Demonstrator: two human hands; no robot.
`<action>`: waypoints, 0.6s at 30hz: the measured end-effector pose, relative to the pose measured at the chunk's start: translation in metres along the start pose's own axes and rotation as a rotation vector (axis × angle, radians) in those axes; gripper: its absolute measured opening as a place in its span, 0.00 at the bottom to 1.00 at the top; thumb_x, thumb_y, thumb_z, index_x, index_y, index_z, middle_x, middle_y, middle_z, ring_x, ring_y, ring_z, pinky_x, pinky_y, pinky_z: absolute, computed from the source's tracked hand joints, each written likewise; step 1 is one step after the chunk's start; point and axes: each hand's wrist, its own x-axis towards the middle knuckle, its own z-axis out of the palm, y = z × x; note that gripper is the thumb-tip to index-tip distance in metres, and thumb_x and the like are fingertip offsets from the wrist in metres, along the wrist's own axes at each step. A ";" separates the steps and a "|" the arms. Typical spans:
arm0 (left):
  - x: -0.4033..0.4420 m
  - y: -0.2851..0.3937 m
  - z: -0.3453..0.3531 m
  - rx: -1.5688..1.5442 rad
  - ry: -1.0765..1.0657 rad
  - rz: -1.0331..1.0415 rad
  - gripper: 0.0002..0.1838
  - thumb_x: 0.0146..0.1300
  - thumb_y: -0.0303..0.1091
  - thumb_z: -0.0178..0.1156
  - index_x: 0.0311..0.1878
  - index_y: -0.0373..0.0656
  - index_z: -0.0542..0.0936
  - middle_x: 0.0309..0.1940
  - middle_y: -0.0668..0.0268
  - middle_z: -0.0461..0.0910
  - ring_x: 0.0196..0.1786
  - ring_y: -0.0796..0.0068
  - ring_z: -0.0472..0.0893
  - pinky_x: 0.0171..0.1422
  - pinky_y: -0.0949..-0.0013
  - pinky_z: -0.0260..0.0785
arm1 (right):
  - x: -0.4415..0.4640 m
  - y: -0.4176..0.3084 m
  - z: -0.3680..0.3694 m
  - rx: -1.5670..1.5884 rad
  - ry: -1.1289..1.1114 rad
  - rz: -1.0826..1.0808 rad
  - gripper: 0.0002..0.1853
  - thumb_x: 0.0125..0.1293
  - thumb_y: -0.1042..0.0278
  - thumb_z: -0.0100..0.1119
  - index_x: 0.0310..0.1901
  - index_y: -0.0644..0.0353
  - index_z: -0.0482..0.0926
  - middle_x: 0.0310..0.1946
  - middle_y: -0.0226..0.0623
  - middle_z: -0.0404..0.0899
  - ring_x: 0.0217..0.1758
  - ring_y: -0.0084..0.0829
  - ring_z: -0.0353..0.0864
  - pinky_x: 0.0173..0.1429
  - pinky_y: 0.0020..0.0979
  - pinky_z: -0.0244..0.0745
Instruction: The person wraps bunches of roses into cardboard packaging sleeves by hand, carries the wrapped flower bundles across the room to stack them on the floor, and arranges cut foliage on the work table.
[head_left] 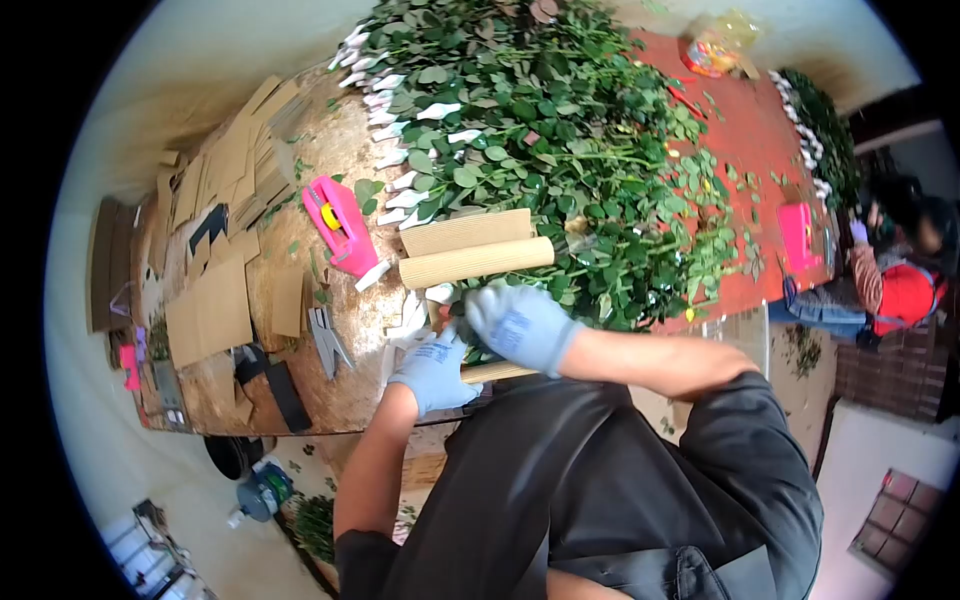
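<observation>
Both hands wear light blue gloves at the table's front edge. My left hand [435, 374] is bent around something at the near edge, next to a strip of corrugated cardboard [497, 372]; its grip is partly hidden. My right hand [522, 326] has curled fingers close to the left one, over green leaves; what it holds is hidden. Just beyond them lie a rolled corrugated cardboard [477, 263] and another cardboard piece [468, 232], on a large pile of leafy stems [560, 130]. White-wrapped ends [393, 158] line the pile's left side.
A pink tape dispenser [340, 228] and grey scissors [328, 342] lie left of the hands. Cardboard sheets [210, 310] cover the left of the table. At far right a person in a red vest [905, 297] stands near another pink dispenser [797, 236].
</observation>
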 end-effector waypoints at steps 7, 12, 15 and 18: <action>0.001 -0.005 0.005 -0.147 0.030 0.013 0.56 0.53 0.60 0.71 0.81 0.43 0.62 0.81 0.46 0.58 0.74 0.40 0.71 0.76 0.49 0.67 | 0.036 0.012 0.099 0.092 0.120 0.002 0.10 0.65 0.62 0.60 0.39 0.59 0.84 0.33 0.43 0.82 0.33 0.41 0.86 0.36 0.40 0.78; -0.003 0.002 -0.016 -0.057 0.042 0.072 0.56 0.52 0.58 0.74 0.80 0.41 0.63 0.80 0.45 0.60 0.77 0.39 0.66 0.80 0.50 0.61 | 0.032 0.014 0.107 0.142 0.185 -0.043 0.08 0.63 0.64 0.60 0.37 0.60 0.81 0.32 0.44 0.81 0.33 0.43 0.85 0.34 0.40 0.78; -0.002 -0.016 -0.029 -0.138 0.071 0.191 0.51 0.55 0.55 0.73 0.78 0.39 0.66 0.76 0.43 0.67 0.75 0.39 0.69 0.79 0.52 0.63 | 0.030 0.015 0.105 0.081 0.183 -0.047 0.08 0.64 0.65 0.59 0.37 0.60 0.80 0.32 0.44 0.81 0.33 0.42 0.85 0.33 0.40 0.78; 0.005 -0.028 -0.035 -0.461 0.141 0.108 0.44 0.59 0.51 0.71 0.76 0.40 0.70 0.68 0.45 0.75 0.65 0.41 0.78 0.69 0.54 0.72 | 0.030 0.014 0.108 -0.002 0.210 -0.049 0.07 0.64 0.66 0.59 0.38 0.60 0.79 0.32 0.43 0.81 0.32 0.41 0.84 0.32 0.40 0.78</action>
